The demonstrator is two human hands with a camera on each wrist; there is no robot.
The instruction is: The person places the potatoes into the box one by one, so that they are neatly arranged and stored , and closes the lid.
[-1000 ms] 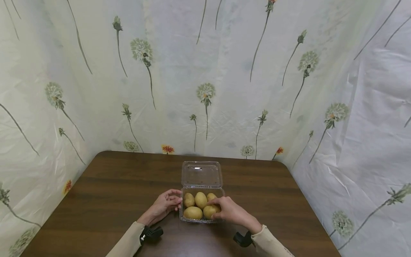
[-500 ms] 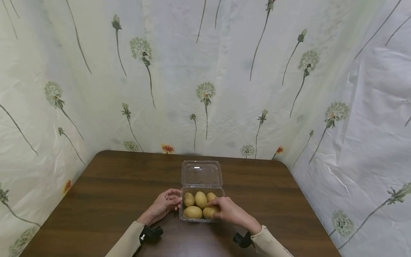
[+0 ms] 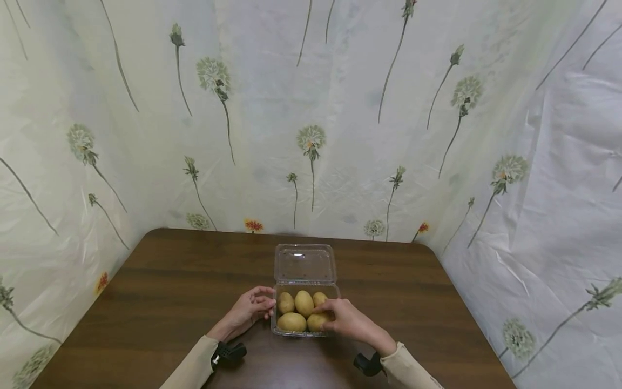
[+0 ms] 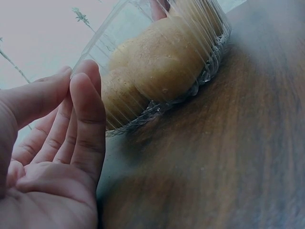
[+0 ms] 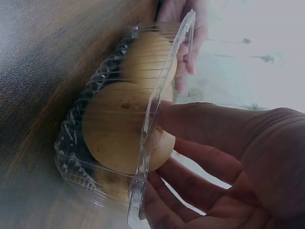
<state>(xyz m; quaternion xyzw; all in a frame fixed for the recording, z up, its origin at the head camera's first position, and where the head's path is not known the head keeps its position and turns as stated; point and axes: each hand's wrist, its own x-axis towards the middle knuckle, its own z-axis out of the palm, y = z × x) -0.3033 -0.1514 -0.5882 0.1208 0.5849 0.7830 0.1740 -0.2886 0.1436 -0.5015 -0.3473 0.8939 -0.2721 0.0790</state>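
Note:
A clear plastic clamshell container [image 3: 301, 334] stands on the table, its hinged lid [image 3: 305, 263] folded back. Several yellow-brown potatoes lie inside in two rows. At the container's left side, my left hand [image 3: 248, 310] pinches the rim between thumb and fingertips, as the left wrist view shows. My right hand [image 3: 352, 320] reaches over the right side and grips the front right potato [image 3: 316, 322], thumb at the near side and fingers at the far side. That potato [image 5: 116, 129] still sits within the container walls in the right wrist view. The right hand partly covers the back right potato [image 3: 319, 298].
The dark brown wooden table [image 3: 204, 270] extends around the container on all sides. A pale curtain [image 3: 262, 108] with dandelion prints hangs behind it and along both sides. Each wrist carries a black camera [image 3: 229, 352].

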